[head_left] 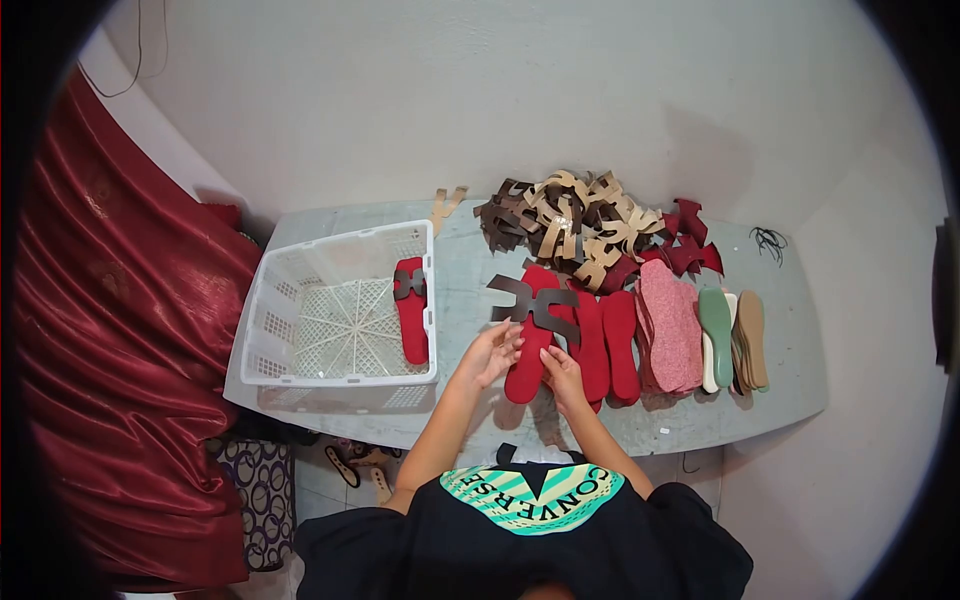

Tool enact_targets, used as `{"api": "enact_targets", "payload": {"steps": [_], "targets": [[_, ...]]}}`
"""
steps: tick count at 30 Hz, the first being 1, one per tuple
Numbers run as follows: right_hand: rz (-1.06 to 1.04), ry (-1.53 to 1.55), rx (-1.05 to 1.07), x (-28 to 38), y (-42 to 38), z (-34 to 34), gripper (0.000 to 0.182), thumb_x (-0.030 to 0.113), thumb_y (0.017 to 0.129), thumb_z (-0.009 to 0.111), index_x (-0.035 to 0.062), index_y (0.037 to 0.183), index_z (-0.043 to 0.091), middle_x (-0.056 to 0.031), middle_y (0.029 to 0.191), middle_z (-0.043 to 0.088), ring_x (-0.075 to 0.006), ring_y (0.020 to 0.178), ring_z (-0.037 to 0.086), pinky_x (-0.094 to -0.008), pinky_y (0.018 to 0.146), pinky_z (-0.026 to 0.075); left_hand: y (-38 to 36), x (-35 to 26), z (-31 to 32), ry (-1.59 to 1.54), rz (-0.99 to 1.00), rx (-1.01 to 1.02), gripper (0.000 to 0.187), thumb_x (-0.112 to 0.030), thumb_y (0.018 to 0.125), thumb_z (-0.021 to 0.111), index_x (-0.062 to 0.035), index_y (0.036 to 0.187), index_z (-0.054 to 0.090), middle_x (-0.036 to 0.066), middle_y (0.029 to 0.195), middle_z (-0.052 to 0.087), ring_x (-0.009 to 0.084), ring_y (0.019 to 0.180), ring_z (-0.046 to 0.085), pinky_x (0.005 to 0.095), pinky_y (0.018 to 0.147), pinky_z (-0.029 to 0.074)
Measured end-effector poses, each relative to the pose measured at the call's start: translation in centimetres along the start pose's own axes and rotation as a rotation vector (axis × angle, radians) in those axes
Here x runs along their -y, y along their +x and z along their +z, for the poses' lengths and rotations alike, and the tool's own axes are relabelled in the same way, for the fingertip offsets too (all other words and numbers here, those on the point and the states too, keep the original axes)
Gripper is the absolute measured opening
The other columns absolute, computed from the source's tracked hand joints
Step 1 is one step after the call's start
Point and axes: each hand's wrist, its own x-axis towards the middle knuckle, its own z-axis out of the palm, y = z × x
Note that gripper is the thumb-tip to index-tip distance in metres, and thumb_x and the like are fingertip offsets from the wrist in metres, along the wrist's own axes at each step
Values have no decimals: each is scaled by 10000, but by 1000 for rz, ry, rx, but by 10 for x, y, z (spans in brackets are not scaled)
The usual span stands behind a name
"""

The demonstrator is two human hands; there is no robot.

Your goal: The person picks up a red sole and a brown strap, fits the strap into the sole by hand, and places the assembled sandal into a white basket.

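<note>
In front of me a red shoe sole is held up off the table, toe end away from me. Across its upper part lies a dark brown H-shaped sandal strap, its arms sticking out past both edges. My right hand pinches the sole's right edge near the heel end. On the other side my left hand has its fingers apart, just beside the sole's left edge and below the strap's left arm; contact is hard to tell. Another red sole with a dark strap stands inside the white plastic basket.
To the right stand rows of red soles, pink soles, green soles and tan soles. Behind them is a heap of brown and beige straps, with maroon straps alongside. A red curtain hangs left.
</note>
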Motion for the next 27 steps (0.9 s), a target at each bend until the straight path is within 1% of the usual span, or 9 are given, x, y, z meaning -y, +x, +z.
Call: {"api": "enact_targets", "payload": {"steps": [2,5,7,8,10,14,16,22,27], "targets": [[8,-4,-4,2,-2,0,192,152,799,563,42,953,531,3,836,590,-54,704,560,-179,602,439,-15,-7,1,55,-44,16,221,-222,799,551,-40,924,537,43,895,561,135,761,527,267,642,455],[21,1,8,6,-7,2,181,158,801,562,46,941,535,6,830,591,-54,701,560,-183,600,438,-22,-12,-3,443,97,-2,253,-263,788,566,-58,936,549,11,873,559,110,767,525,233,594,429],[-3,-22,18,11,-13,5,191,160,801,563,47,952,538,7,829,590,-49,697,556,-182,603,434,-14,-9,-13,1038,652,-264,315,-295,752,595,-73,972,557,13,903,567,129,788,520,248,616,408],[0,-21,18,14,-16,7,191,160,801,563,47,952,538,7,829,590,-49,697,556,-182,603,434,-12,-9,-19,1038,650,-266,315,-295,752,595,-73,972,557,13,903,567,129,788,520,248,616,408],[-5,-120,31,19,-22,9,213,162,801,564,38,972,538,10,828,588,-42,701,547,-174,613,426,-13,-16,-16,1430,1032,-379,306,-288,734,611,-92,963,560,45,924,571,177,793,513,293,682,389],[2,-130,66,20,-28,9,233,162,800,565,30,990,536,15,828,584,-35,709,539,-169,625,420,-26,-21,1,1679,970,-420,350,-265,689,652,-110,984,545,62,974,555,224,898,496,362,770,346],[-3,-152,70,18,-29,7,236,159,799,566,21,989,536,19,824,581,-33,719,534,-169,635,418,-27,-21,3,1793,1003,-308,409,-254,665,672,-108,1015,519,48,1014,542,224,1007,461,394,822,304],[-25,-164,53,20,-34,5,237,140,801,561,12,999,531,14,832,578,-38,736,535,-176,643,423,-23,-22,0,1587,995,-59,424,-199,666,657,-110,1051,501,45,1028,550,219,1007,484,356,847,305],[-42,-176,55,21,-37,7,235,119,801,559,2,1002,527,4,847,575,-43,744,534,-176,650,424,-23,-22,0,1643,1058,-9,400,-148,673,642,-97,1049,516,55,1004,555,221,953,508,332,831,319]]}}
